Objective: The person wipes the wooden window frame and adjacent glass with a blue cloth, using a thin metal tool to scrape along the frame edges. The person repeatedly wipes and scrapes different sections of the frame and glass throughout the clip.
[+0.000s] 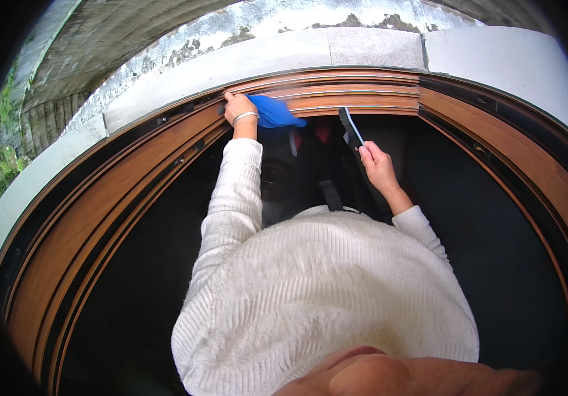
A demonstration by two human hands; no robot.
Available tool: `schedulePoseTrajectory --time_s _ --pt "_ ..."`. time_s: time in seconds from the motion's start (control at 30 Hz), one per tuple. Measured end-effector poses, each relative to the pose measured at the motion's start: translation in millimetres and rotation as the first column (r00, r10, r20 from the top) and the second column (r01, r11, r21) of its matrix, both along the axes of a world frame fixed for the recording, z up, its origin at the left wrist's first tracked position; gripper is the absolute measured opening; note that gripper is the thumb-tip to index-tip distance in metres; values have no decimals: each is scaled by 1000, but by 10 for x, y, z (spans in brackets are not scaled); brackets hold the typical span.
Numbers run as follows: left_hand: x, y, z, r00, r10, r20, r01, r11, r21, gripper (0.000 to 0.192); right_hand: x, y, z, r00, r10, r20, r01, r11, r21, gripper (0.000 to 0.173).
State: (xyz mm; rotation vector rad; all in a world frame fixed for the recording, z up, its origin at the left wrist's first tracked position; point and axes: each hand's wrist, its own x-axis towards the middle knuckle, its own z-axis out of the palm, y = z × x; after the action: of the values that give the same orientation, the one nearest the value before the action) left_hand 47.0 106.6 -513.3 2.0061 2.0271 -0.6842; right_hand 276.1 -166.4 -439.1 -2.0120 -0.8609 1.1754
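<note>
My left hand (241, 110) grips one end of a blue cloth (271, 110), with the fingers against the left corner of a wood-coloured window frame. The cloth's loose end hangs over the inner edge of the sill tracks (343, 91), blurred at its right side. In my right hand (379, 166) is the handle of a narrow brush (351, 126) with a light blue-grey back and dark bristles. The brush head points up towards the tracks, close to their inner edge; whether it touches them I cannot tell.
Side jambs of the frame rise at left (111, 183) and right (516, 133), with dark channels and small metal fittings. Beyond the tracks runs a pale stone ledge (264, 59). Outside lie a stained wall, a grey ridged surface (111, 44) and green plants (4, 153).
</note>
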Motion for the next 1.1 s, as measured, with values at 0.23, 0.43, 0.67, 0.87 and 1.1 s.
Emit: schedulePoseTrajectory --time_s 0.23,0.43,0.67,0.87,1.1 --pt "435 -476 -106 941 -314 128 283 934 218 16 95 -244 -132 987 -143 -74 136 987 -90 16" --pt "1236 -743 315 583 -312 750 419 907 52 17 113 -244 -61 888 -338 -313 315 941 -120 17" --pt "1072 -558 1512 293 -405 866 189 913 362 21 133 -311 389 925 -373 -76 379 920 100 18" --pt "593 -158 1093 654 -560 509 520 821 235 8 488 226 487 776 146 614 -96 989 -113 19" --pt "4 31 569 746 -571 342 563 816 134 32 816 819 646 663 555 501 -311 814 -490 18"
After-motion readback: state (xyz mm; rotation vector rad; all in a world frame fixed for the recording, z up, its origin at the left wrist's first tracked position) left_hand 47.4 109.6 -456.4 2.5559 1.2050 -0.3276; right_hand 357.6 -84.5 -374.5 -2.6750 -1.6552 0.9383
